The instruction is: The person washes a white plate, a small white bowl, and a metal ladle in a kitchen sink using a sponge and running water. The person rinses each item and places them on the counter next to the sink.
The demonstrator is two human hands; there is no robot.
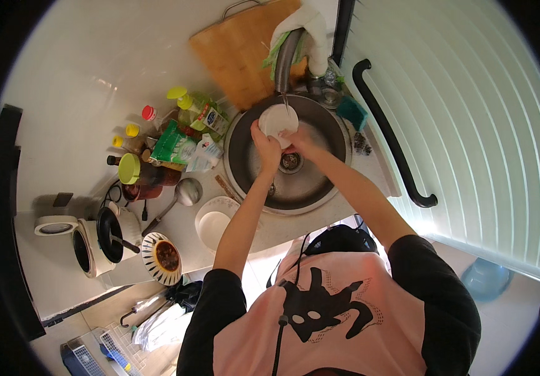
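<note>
Over a round stainless-steel sink (246, 174), my left hand (266, 149) grips the left side of a small white bowl or dish (277, 118). A thin stream of water falls onto it from the grey faucet (286, 61). My right hand (300, 141) touches the dish's lower right side; its fingers are blurred and partly against the inner surface. Below both hands lies the sink's drain strainer (291, 161). On the counter left of my forearm, a white bowl (214, 228) sits on or against a patterned plate (211, 207).
A wooden cutting board (237, 56) leans behind the sink, beside a white glove (314, 37). Soap (204, 113), jars and a ladle (187, 192) crowd the left counter, near a striped bowl of sauce (165, 256). A green scouring pad (352, 113) lies right, before a black door handle (392, 136).
</note>
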